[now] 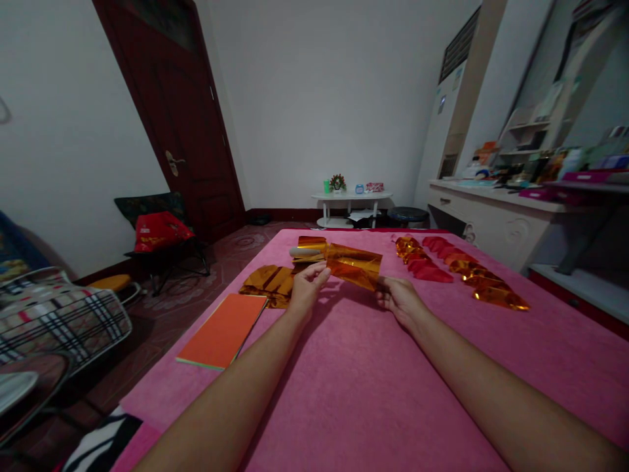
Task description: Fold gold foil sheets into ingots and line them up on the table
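Observation:
Both hands hold a shiny gold foil sheet above the pink cloth. My left hand pinches its left end, and my right hand pinches its lower right corner. The sheet looks partly folded along its lower edge. Behind my left hand lies a stack of gold foil with a greyish, rounded object on it that I cannot make out. To the left of that hand, more gold foil is spread out flat. Nearer to me sits an orange paper pad.
The pink-covered table bears folded red pieces and folded gold pieces in rows at the right. Beyond it stands a small white table. A red bag rests on a chair at the left, and a cluttered dresser stands right.

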The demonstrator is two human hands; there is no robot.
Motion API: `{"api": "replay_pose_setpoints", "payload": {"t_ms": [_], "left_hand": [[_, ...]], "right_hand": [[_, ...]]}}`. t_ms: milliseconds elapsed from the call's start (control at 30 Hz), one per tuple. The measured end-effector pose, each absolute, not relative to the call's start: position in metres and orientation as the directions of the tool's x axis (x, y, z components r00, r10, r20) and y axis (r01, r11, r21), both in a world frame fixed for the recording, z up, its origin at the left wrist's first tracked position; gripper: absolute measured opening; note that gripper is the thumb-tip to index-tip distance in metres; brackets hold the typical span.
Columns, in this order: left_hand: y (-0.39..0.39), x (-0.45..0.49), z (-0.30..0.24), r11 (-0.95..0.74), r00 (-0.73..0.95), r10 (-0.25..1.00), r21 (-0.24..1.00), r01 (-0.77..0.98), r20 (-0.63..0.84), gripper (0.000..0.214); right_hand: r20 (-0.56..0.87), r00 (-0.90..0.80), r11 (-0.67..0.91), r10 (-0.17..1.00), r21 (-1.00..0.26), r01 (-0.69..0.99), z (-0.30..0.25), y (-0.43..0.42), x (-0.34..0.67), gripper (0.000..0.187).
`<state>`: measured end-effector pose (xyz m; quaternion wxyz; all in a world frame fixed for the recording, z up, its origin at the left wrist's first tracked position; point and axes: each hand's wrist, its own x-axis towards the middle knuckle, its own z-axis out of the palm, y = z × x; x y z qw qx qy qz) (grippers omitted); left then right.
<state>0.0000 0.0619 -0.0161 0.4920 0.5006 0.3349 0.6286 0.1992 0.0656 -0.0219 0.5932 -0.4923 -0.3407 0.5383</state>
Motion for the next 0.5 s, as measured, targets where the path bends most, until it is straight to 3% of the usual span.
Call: {"api": "replay_pose_setpoints", "payload": {"t_ms": [200, 500], "left_hand": [[0.066, -0.004, -0.018, -0.317, 0.051, 0.937, 0.902, -0.294, 0.346, 0.010], [0.068, -0.004, -0.020, -0.331, 0.087, 0.925, 0.896, -0.296, 0.370, 0.016]], "right_hand": [[0.014, 0.218, 0.087, 0.976, -0.940, -0.330, -0.014, 0.062, 0.202, 0.017], [0.094, 0.290, 0.190, 0.952, -0.926, -0.325, -0.007, 0.058, 0.199, 0.023]]}}
